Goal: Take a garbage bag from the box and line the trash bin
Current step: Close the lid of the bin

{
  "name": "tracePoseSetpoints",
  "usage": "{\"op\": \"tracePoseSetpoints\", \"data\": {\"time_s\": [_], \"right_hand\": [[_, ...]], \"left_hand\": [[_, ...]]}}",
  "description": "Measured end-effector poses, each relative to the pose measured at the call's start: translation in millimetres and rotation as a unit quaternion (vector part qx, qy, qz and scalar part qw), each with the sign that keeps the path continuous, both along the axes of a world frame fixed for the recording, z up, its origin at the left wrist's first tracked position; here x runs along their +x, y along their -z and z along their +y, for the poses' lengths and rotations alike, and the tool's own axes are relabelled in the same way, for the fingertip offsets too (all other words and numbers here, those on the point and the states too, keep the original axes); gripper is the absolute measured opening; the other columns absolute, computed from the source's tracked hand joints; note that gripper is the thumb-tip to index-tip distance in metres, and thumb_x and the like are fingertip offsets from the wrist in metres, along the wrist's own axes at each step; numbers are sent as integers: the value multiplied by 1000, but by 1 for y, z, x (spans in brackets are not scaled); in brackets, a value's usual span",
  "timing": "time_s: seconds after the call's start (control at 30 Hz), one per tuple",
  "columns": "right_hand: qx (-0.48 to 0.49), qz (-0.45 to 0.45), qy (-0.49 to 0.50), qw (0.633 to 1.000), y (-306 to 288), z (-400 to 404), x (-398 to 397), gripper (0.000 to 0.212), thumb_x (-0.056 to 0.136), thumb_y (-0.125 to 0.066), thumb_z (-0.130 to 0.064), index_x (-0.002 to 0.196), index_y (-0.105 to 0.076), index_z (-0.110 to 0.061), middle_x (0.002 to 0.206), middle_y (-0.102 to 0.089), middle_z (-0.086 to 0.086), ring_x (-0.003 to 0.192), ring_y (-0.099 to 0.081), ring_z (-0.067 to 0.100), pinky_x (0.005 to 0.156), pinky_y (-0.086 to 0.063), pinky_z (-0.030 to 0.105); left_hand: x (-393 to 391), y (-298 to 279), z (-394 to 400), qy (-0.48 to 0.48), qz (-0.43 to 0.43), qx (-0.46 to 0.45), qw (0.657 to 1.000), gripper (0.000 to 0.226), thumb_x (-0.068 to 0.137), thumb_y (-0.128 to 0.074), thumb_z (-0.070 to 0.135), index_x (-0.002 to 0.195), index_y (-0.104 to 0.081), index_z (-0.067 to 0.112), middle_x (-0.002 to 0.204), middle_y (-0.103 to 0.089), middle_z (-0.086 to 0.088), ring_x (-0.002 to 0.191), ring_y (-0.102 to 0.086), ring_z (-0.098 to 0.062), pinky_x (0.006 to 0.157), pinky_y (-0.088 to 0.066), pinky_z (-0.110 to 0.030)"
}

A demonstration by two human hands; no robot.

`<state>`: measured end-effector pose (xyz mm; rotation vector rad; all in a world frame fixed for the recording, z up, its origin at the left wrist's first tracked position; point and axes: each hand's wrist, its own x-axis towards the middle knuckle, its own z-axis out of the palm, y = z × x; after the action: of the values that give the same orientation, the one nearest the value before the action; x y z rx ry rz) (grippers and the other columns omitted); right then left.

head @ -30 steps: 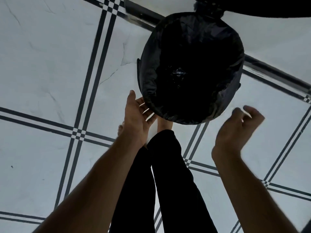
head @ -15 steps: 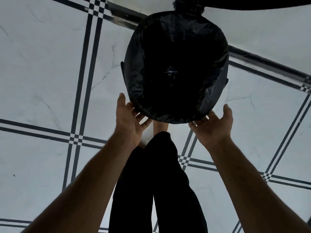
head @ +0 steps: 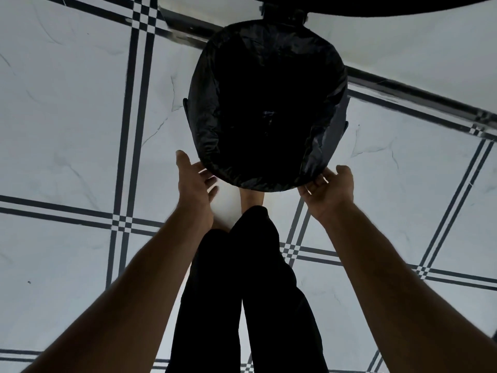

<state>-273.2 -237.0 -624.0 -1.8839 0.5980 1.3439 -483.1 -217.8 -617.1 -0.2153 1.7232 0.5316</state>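
Since a second ago the right hand (head: 329,188) has come in from well clear of the bin to its near right rim, while the left hand (head: 195,184) has stayed at the near left rim. Both hands are open, palms turned toward each other, fingers spread and not closed on anything. The trash bin (head: 337,130) stands on the tiled floor (head: 67,117), far from the person and between the two hands, seen from above. A black garbage bag (head: 258,103) already lines it, the plastic folded over the rim all round and sagging into the dark inside. The left hand's fingers (head: 209,181) lie just beside the bag's near left edge; whether they touch it cannot be told. The right hand's fingers (head: 318,181) reach the bag's folded edge at the near right and seem to touch it. Below the bin, near the viewer, the person's legs in black trousers (head: 250,292) run down the middle, with a bare foot (head: 251,197) just near of the bin's rim. A dark curved edge (head: 403,4) crosses the far top of the view.
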Motion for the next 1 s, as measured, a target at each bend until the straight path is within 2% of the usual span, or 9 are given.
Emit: {"op": "tracePoseSetpoints", "data": {"time_s": [0.17, 0.3, 0.4, 0.53, 0.63, 0.73, 0.8, 0.87, 1.0], "right_hand": [[-41, -188, -185, 964, -53, 17, 10, 27, 99, -36, -25, 115, -55, -18, 112, -66, 11, 89, -58, 18, 77, -47, 30], [133, -175, -151, 964, -114, 63, 15, 28, 103, -36, -36, 127, -48, -29, 97, -58, 2, 81, -58, 15, 74, -49, 28], [220, -149, -122, 956, -152, 94, 16, 43, 99, -39, -52, 139, -44, -37, 107, -58, 0, 87, -62, 14, 83, -55, 32], [254, -189, -161, 935, -181, 109, 9, 37, 97, -49, -43, 130, -55, -28, 121, -62, 0, 101, -66, 17, 90, -55, 33], [230, -255, -175, 923, -177, 93, 1, 19, 94, -55, -24, 111, -64, -20, 104, -67, -5, 96, -66, 13, 87, -57, 30], [159, -295, -198, 921, -160, 60, -4, 25, 90, -55, -15, 112, -67, -19, 104, -68, -8, 93, -64, 7, 82, -55, 19], [125, -297, -240, 916, -145, 34, -8, 33, 92, -53, -11, 121, -64, -20, 113, -67, -8, 99, -63, 5, 76, -49, 8], [99, -287, -304, 903, -127, 9, -14, 37, 93, -51, -15, 127, -60, -25, 122, -64, -7, 108, -62, 7, 84, -50, 13], [85, -271, -439, 852, -92, -14, -22, 26, 87, -46, -17, 107, -59, -28, 101, -64, 1, 91, -59, 16, 74, -53, 25]], "left_hand": [[-13, -46, 26, 152, 259, 38, 953, 44, 100, -35, 33, 126, -53, 3, 128, -59, -21, 118, -56, -38, 98, -44, -47], [-10, -110, 72, 121, 243, 244, 931, 26, 97, -41, 37, 117, -50, 23, 106, -61, 1, 89, -54, -10, 78, -43, -26], [-5, -151, 104, 151, 222, 357, 895, 36, 99, -36, 43, 132, -47, 32, 101, -56, 32, 116, -53, -12, 100, -44, -29], [7, -173, 121, 201, 216, 413, 862, 31, 94, -41, 46, 112, -64, 36, 110, -57, 24, 118, -54, -12, 104, -47, -41], [18, -171, 105, 221, 257, 406, 849, 18, 95, -47, 34, 91, -65, 31, 91, -57, 38, 101, -56, -6, 89, -54, -27], [18, -156, 67, 249, 290, 366, 848, 20, 94, -53, 26, 107, -67, 18, 103, -51, 22, 97, -52, 2, 81, -45, -10], [14, -142, 38, 291, 270, 319, 860, 29, 94, -54, 27, 121, -62, 19, 123, -49, 6, 102, -53, 3, 86, -47, -14], [11, -127, 13, 334, 238, 273, 870, 41, 91, -55, 32, 130, -55, 20, 137, -45, 1, 110, -55, -2, 94, -49, -25], [10, -106, -12, 370, 166, 211, 889, 62, 86, -59, 37, 144, -43, 21, 152, -33, 2, 129, -46, -12, 102, -43, -31]]}}
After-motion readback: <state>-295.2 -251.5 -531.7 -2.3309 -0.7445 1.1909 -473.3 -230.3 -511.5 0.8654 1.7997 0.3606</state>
